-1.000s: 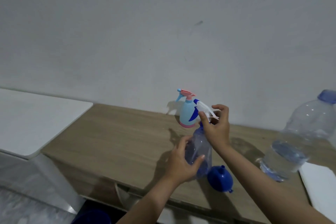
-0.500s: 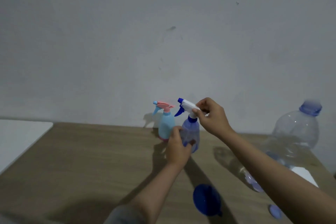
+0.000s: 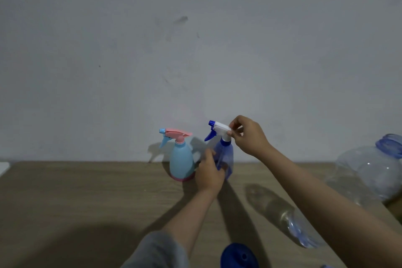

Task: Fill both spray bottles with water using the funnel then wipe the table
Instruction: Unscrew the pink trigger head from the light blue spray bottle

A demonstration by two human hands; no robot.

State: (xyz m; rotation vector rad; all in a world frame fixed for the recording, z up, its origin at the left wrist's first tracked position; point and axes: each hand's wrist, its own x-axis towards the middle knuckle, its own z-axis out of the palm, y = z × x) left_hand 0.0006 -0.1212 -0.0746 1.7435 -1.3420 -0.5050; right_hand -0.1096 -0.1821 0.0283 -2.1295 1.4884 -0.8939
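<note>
A translucent blue spray bottle (image 3: 226, 156) with a white and blue trigger head stands on the wooden table (image 3: 87, 198) near the wall. My left hand (image 3: 210, 173) grips its body. My right hand (image 3: 248, 135) pinches the rear of its trigger head. Just left of it stands a light blue spray bottle (image 3: 181, 159) with a pink trigger and pink base, untouched. The blue funnel (image 3: 239, 257) lies at the near edge of the view, partly cut off.
A large clear water bottle (image 3: 374, 172) with a blue neck stands at the right, partly behind my right arm. A grey wall rises right behind the bottles. A white surface shows at the far left edge.
The translucent bottle went from the table's near edge to beside the light blue bottle by the wall, both hands still on it. The view has shifted closer and lower.
</note>
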